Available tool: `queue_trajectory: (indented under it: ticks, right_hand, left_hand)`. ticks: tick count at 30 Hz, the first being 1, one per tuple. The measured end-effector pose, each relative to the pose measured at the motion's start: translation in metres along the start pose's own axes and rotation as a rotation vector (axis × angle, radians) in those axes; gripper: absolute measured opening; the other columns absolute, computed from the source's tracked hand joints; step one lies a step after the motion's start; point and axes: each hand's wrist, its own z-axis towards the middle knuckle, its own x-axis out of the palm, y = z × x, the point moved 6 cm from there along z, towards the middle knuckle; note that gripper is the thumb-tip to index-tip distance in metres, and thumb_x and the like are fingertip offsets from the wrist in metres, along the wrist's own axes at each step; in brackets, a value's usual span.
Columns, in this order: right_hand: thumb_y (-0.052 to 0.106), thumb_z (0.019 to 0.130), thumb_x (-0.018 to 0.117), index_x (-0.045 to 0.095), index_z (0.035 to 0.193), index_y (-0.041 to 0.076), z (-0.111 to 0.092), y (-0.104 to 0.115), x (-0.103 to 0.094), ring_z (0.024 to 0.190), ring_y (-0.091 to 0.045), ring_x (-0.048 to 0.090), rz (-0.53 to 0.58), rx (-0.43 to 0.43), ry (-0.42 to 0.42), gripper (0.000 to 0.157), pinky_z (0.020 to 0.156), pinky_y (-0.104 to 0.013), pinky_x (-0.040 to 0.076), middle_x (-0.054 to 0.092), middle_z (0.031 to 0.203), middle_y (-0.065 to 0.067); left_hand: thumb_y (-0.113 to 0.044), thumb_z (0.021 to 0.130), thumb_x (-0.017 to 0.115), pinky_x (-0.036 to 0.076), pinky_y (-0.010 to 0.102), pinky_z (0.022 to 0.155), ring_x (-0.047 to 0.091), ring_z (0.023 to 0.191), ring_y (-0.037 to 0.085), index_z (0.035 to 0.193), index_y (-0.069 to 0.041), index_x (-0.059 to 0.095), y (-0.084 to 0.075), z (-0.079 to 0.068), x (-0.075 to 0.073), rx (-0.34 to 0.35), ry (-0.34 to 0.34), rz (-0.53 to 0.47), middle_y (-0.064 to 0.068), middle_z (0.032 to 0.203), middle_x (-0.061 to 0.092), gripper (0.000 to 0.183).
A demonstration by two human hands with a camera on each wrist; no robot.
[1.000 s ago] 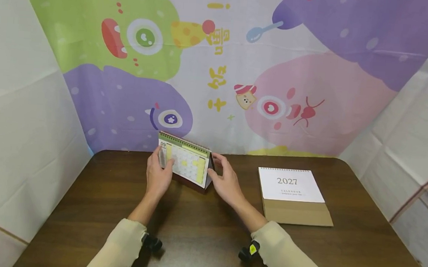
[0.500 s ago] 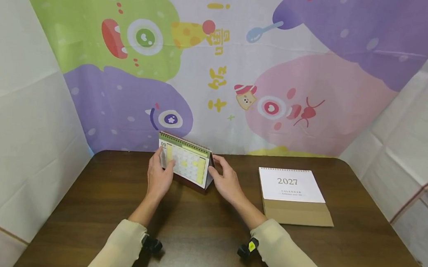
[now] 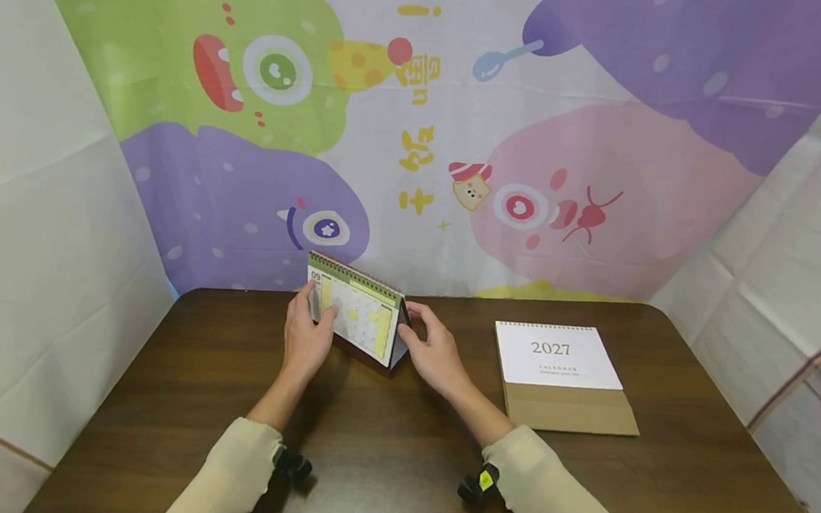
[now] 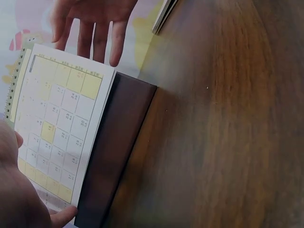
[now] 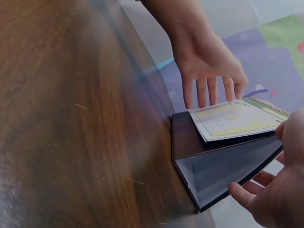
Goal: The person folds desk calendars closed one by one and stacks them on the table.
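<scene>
A tent-shaped calendar [image 3: 356, 316], its page marked 09, is stood at an angle on the dark brown surface [image 3: 382, 461], just left of the middle of the head view. Its left end is met by the left hand [image 3: 307, 341], whose thumb is laid on the printed page. Its right end is bordered by the right hand [image 3: 435, 358]; in the right wrist view, a fingertip of that hand is set against the edge of the hollow base. The fingers of both hands are held straight and spread apart, as is shown in the wrist views. A second calendar [image 3: 561, 358], printed 2027, is placed to the right in the head view, well apart from the right hand's fingers. The upper part of the frame is filled by a cartoon-printed cloth [image 3: 415, 130]. Both forearms are covered by pale sleeves [image 3: 551, 489].
</scene>
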Motion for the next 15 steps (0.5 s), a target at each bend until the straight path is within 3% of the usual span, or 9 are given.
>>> queue_trajectory:
  ticks: [2, 5, 8, 9, 15]
  right_hand:
    - [0.016, 0.111, 0.067, 0.065, 0.153, 0.008, -0.002, 0.001, 0.0, 0.151, -0.04, 0.063, 0.006, -0.003, -0.003, 0.042, 0.128, -0.06, 0.049, 0.073, 0.149, -0.021]
    - [0.015, 0.11, 0.067, 0.066, 0.151, 0.007, -0.005, 0.003, 0.0, 0.148, -0.041, 0.065, 0.017, -0.01, -0.003, 0.041, 0.125, -0.059, 0.053, 0.074, 0.148, -0.022]
    - [0.014, 0.11, 0.067, 0.066, 0.149, 0.006, -0.007, 0.005, 0.001, 0.146, -0.041, 0.066, 0.021, -0.014, 0.0, 0.04, 0.121, -0.059, 0.056, 0.074, 0.146, -0.022]
    - [0.014, 0.11, 0.067, 0.067, 0.149, 0.006, -0.008, 0.005, 0.001, 0.146, -0.041, 0.066, 0.022, -0.013, 0.001, 0.039, 0.12, -0.059, 0.057, 0.074, 0.145, -0.022]
    - [0.013, 0.11, 0.067, 0.067, 0.147, 0.005, -0.014, 0.007, 0.001, 0.143, -0.04, 0.067, 0.027, -0.001, 0.009, 0.038, 0.117, -0.057, 0.06, 0.073, 0.144, -0.021]
  left_hand:
    - [-0.045, 0.107, 0.067, 0.035, 0.054, 0.139, 0.041, 0.168, 0.035, 0.174, -0.024, 0.041, -0.011, -0.006, -0.005, 0.02, 0.011, -0.017, 0.014, 0.179, 0.042, 0.075]
    - [-0.046, 0.107, 0.068, 0.035, 0.055, 0.138, 0.041, 0.168, 0.036, 0.174, -0.022, 0.041, -0.014, -0.006, -0.004, 0.026, 0.022, -0.012, 0.015, 0.179, 0.042, 0.076]
    - [-0.048, 0.107, 0.067, 0.035, 0.055, 0.139, 0.039, 0.169, 0.034, 0.175, -0.024, 0.04, -0.013, -0.005, -0.003, 0.023, 0.042, -0.005, 0.014, 0.18, 0.041, 0.077]
    - [-0.05, 0.108, 0.067, 0.035, 0.056, 0.139, 0.038, 0.17, 0.034, 0.176, -0.027, 0.038, -0.005, 0.001, 0.002, 0.016, 0.044, 0.02, 0.012, 0.181, 0.04, 0.077]
    - [-0.052, 0.109, 0.065, 0.035, 0.057, 0.139, 0.038, 0.17, 0.035, 0.177, -0.026, 0.036, -0.005, 0.005, 0.007, 0.069, 0.092, 0.042, 0.014, 0.182, 0.039, 0.079]
